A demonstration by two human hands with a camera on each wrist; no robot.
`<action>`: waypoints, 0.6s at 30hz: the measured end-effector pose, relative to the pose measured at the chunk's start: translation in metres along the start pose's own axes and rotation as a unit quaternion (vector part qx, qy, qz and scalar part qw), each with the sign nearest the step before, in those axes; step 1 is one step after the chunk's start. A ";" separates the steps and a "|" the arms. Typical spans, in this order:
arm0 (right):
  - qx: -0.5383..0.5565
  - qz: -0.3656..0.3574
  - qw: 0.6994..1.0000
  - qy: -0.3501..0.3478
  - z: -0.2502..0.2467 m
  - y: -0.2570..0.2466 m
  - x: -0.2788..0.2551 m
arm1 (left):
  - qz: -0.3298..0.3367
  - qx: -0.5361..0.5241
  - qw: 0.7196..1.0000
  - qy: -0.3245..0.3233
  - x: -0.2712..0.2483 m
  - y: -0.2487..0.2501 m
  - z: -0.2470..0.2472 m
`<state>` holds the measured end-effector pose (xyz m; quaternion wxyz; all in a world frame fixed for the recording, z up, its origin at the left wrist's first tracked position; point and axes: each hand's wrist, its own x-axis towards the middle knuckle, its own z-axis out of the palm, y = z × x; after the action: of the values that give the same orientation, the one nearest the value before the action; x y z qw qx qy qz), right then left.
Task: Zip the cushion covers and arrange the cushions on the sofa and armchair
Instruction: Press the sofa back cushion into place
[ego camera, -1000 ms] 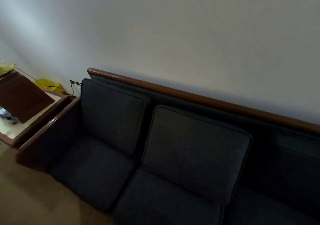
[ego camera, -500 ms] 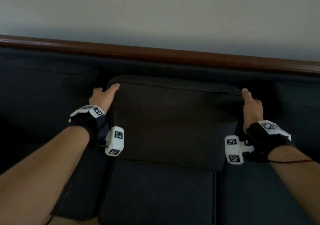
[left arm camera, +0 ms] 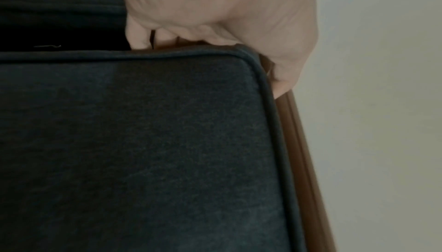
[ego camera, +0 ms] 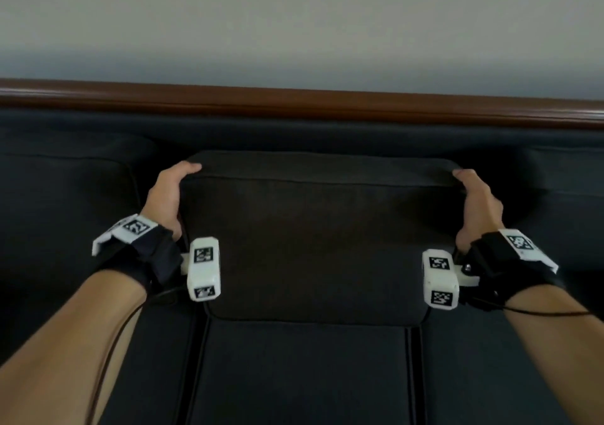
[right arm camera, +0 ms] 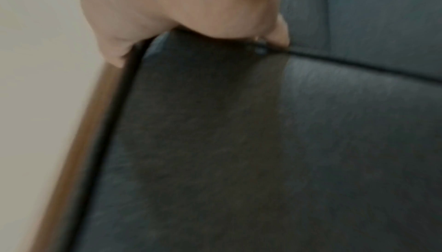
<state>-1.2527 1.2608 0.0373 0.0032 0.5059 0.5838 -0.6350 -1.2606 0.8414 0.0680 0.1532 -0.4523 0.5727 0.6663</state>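
Observation:
A dark grey back cushion (ego camera: 313, 238) stands upright in the middle of the sofa (ego camera: 300, 375), leaning on the backrest. My left hand (ego camera: 170, 192) grips its upper left corner, thumb on the top edge and fingers behind. My right hand (ego camera: 474, 199) grips the upper right corner the same way. In the left wrist view the fingers (left arm camera: 153, 34) curl behind the piped edge of the cushion (left arm camera: 143, 142). In the blurred right wrist view the right hand (right arm camera: 191, 19) wraps the cushion (right arm camera: 263, 142) corner. No zip shows.
A brown wooden rail (ego camera: 294, 104) tops the sofa back under a pale wall (ego camera: 294, 16). Another back cushion (ego camera: 65, 202) stands to the left. To the right, the dark sofa back (ego camera: 562, 195) continues. Seat cushions lie below.
One second ago no hands were in view and the sofa was seen from farther off. Since half a second ago, both hands have closed round the middle cushion's top corners.

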 end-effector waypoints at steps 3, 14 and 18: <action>0.050 -0.028 0.998 -0.026 0.002 -0.014 -0.009 | 0.057 0.012 0.998 -0.010 -0.027 0.007 0.005; 0.077 -0.097 0.987 -0.106 0.000 -0.012 -0.007 | 0.099 -0.077 0.992 -0.007 -0.005 0.001 0.003; 0.070 -0.088 0.988 -0.106 -0.013 -0.017 -0.002 | 0.106 -0.042 0.994 -0.001 -0.002 0.005 0.006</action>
<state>-1.2536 1.2749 0.0536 -0.0263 0.3812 0.5767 -0.7221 -1.2659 0.8462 0.0723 0.0635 -0.3947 0.5883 0.7029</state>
